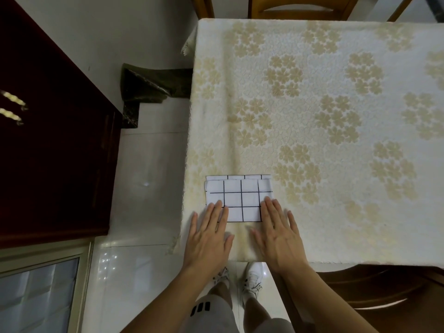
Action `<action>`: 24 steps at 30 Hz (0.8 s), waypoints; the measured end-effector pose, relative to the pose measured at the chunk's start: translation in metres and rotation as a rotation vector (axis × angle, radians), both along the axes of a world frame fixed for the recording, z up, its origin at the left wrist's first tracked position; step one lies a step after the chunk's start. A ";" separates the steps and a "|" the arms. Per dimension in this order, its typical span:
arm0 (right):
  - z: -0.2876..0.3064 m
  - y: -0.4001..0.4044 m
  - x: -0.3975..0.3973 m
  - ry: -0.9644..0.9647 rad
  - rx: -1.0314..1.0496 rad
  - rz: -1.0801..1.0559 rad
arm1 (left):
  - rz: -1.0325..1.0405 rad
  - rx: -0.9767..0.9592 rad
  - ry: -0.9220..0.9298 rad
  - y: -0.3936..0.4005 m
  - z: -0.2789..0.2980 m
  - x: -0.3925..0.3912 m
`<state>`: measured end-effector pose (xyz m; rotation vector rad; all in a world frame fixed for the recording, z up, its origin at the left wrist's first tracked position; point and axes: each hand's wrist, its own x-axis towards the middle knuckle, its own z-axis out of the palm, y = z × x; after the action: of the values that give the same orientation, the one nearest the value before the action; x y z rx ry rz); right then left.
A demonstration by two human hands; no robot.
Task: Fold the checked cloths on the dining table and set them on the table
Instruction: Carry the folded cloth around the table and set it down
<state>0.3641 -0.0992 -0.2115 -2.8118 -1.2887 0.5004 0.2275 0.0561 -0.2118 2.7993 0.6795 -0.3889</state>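
Hands flat on folded checked cloth (240,200)
Left hand (209,234) and right hand (278,231) lie spread, palms down, fingertips pressing its near corners on the dining table (336,116).

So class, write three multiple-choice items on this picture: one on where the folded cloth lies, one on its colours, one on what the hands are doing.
1. Where does the folded white cloth with black grid lines lie on the floral-covered dining table?
A near left corner
B far right corner
C centre

2. Its lines are:
A red
B black
C green

3. The left hand and right hand are:
A clenched
B flat, open
C lifting the cloth

Answers: 1 A, it sits by the near left edge. 2 B, dark lines on white. 3 B, fingers spread, palms down.
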 end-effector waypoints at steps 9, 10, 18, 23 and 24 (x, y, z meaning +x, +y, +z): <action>-0.006 0.019 0.016 0.010 0.044 -0.042 | 0.011 -0.007 0.003 0.015 -0.003 0.021; -0.006 0.020 0.018 0.016 0.047 -0.041 | 0.010 -0.004 0.006 0.016 -0.003 0.022; 0.006 0.012 0.008 -0.008 0.100 -0.004 | -0.029 0.010 -0.022 0.004 0.007 0.007; 0.002 0.005 -0.005 -0.031 0.024 0.017 | -0.006 0.009 0.005 -0.004 0.003 0.001; 0.000 0.005 -0.006 -0.034 0.014 0.024 | 0.000 0.009 0.007 -0.004 0.002 0.001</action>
<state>0.3586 -0.0941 -0.2111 -2.8082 -1.3286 0.4446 0.2288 0.0517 -0.2098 2.8077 0.6851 -0.3969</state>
